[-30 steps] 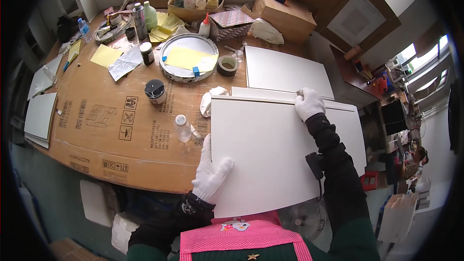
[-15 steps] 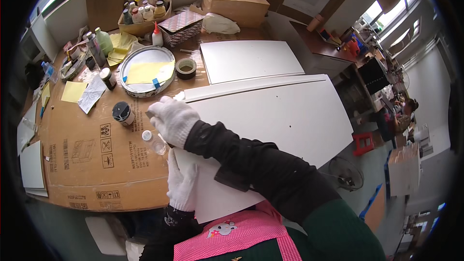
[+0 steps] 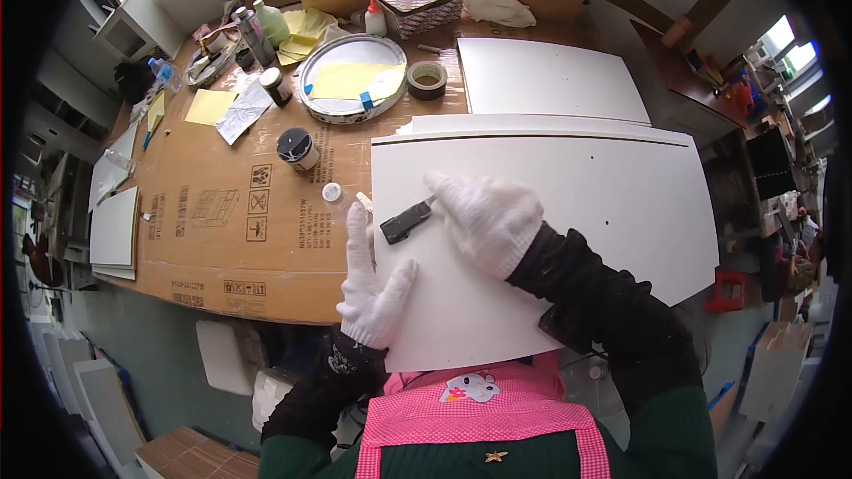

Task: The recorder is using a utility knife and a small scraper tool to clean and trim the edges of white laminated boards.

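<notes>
A large white panel (image 3: 568, 177) lies in front of me, its near edge close to my apron. My left hand (image 3: 373, 302), in a white glove, rests along the panel's left edge with fingers stretched up and thumb apart. Over the panel, my gloved right hand (image 3: 493, 222) is closed at the grey end of a small black tool (image 3: 406, 222); its exact kind is not clear. Just beyond my left fingertips stands a clear bottle with a white cap (image 3: 332, 192), partly hidden. A dark-lidded jar (image 3: 297, 149) is farther left.
Behind the large panel lies a smaller white panel (image 3: 550, 80). A roll of tape (image 3: 427, 80) and a round tub lid with yellow paper (image 3: 355, 82) sit at the back. A box of small bottles (image 3: 351, 2) stands farther off. Cardboard (image 3: 222, 257) covers the table.
My right hand has moved right, from the panel's left edge onto its surface, and the black tool now shows. My left fingers are more visible. The view has shifted left.
</notes>
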The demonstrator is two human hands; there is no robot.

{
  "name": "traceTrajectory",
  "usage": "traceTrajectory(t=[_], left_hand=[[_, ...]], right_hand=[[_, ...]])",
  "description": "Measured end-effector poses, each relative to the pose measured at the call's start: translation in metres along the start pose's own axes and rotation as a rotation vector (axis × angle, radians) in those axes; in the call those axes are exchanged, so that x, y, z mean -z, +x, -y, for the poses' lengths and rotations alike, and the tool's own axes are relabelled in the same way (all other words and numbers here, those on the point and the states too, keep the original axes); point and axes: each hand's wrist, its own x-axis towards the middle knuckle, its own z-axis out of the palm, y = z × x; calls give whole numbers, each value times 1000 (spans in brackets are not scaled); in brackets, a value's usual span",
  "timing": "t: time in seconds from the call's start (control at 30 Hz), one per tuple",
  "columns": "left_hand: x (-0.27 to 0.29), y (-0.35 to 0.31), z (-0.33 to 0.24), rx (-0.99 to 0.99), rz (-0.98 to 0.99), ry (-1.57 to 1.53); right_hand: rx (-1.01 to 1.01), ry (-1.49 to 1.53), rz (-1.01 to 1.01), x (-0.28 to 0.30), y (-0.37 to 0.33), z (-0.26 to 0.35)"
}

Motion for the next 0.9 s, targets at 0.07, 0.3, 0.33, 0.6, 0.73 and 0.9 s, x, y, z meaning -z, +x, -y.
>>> traceTrajectory(t=[0.07,0.3,0.33,0.6,0.73,0.9], left_hand=[[3,13,-14,-287,-8,545],[28,37,-25,370,38,118],[33,36,-28,377,7,100],[111,-8,8,361,-235,-753],[134,-27,10,398,-326,-989],[156,-34,-3,317,-580,-811]], right_hand=[[0,-9,34,-11,2,11],[40,327,-146,-12,-8,14],[-60,371,-163,-11,-12,6],[-585,-525,-547,40,-59,-219],[-918,-649,-113,51,-78,-233],[-87,-448,-25,-11,27,-79]])
